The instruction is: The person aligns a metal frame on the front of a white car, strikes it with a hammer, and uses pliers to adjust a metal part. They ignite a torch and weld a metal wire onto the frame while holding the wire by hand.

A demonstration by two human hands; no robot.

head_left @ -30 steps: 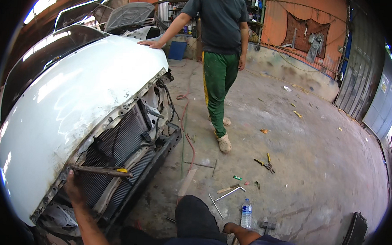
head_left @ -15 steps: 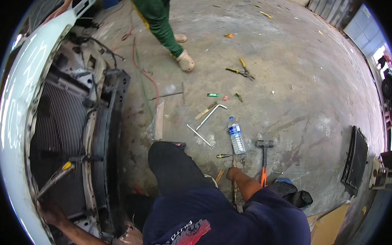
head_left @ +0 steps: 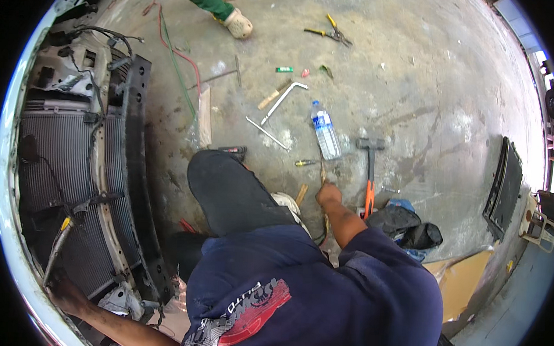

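Closing the right hand [head_left: 329,195] around a thin rod [head_left: 323,169], just below and right of the frame's centre, and pointing the rod's far end upward toward a clear water bottle [head_left: 325,132]. Reaching with the left hand [head_left: 67,294] at the frame's lower left to the lower end of a yellow-marked bar [head_left: 57,251], slanting before the radiator [head_left: 64,144]; being impossible, in that shadow, to tell whether gripping or merely touching. Having an orange-handled hammer [head_left: 370,179] right of the rod.

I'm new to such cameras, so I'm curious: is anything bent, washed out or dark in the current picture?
Head view: the car's pale edge bends along the fisheye rim; head view: bright glare near the upper right rim; head view: left hand dim and shadowy.
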